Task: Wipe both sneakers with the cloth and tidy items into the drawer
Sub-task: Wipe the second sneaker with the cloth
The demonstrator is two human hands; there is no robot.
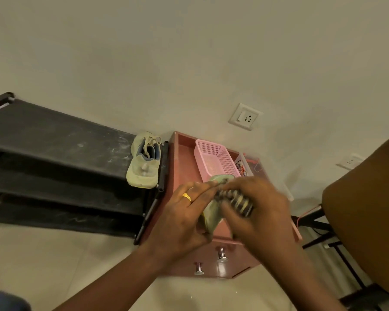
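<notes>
The rack shelves [54, 135] at left were black woven cloth, matt and chalky with pale scuffs; the rack tubes [161, 171] looked like smooth dark metal; the sneaker [144, 162] there had a dull, pale fabric upper and cloth laces; the cabinet [184, 162] at centre was smooth reddish-pink with a slight sheen; its knobs [221, 254] were polished metal; the basket [222, 158] was pink perforated plastic; the cloth [238, 199] was a blurred striped textile; the ring [186, 197] shone gold; the socket plate [245, 116] was glossy white plastic; the wall [189, 52] was matt.
</notes>
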